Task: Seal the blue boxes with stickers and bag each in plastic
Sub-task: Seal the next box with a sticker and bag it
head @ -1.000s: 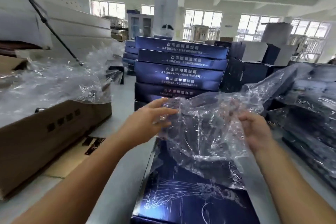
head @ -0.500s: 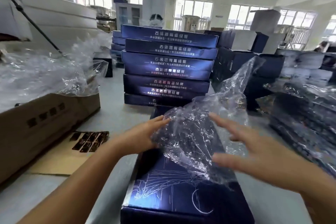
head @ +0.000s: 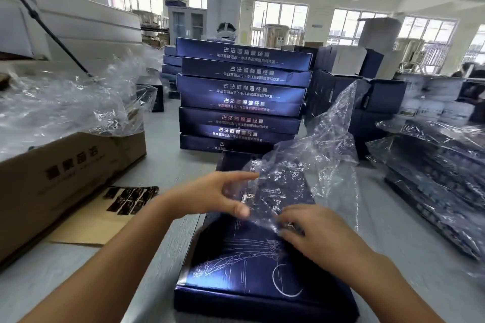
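Stretching away from the near edge, the grey worktop [head: 168, 165] carries everything here. Along its left edge sits a long brown carton [head: 65, 170], with a heap of clear plastic film [head: 65, 110] spilling over its top. Toward the far edge, in the middle, stands a stack of blue boxes [head: 241, 97], their printed sides facing the camera and their ends slightly out of line with each other. Along the right edge lie bagged boxes [head: 441, 173], piled up and wrapped in crinkled film. The blue box [head: 249, 270] being worked on lies flat at the middle of the near edge, lid up with a pale line drawing on it, and its far end reaches almost to the foot of the stack. A plastic bag [head: 315, 160] covers the far half of that lid and rises in a loose, crumpled peak over the box's right side. Between the carton and the box, a flat cardboard sheet [head: 91, 225] lies on the worktop, with a cluster of dark stickers [head: 131, 198] at its far end. The left hand [head: 210, 196] is spread, fingers fairly straight and thumb held apart below them, touching the bag's left edge. The right hand [head: 315, 233] rests on the lid with its fingers curled, pinching the bag's near edge.
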